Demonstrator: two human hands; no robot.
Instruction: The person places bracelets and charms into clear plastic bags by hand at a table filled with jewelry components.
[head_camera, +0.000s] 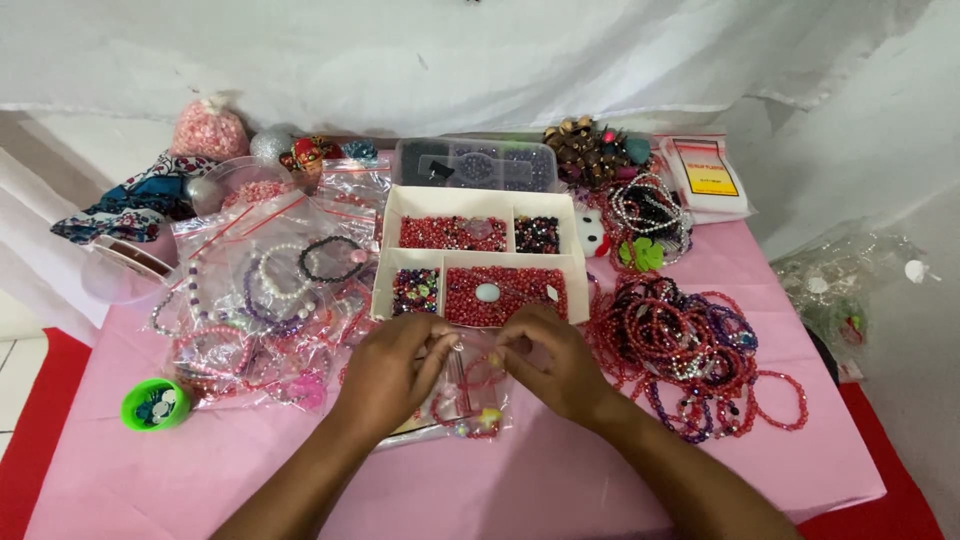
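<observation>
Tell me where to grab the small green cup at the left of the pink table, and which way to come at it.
Take the green cup by its round outer wall, just under the rim, coming straight down from above. It stands upright and open-topped with small pieces inside, so a tilted grip would probably spill them. Its near and left sides are bare pink tablecloth; the bagged bracelets crowd its far right side.

Pink tablecloth (620, 470) w/ white divided bead box (478, 262), pile of red/purple bracelets (690, 355), green cup (153, 404) at left, bagged bracelets (270, 290), clear lidded case (476, 164) behind
</observation>
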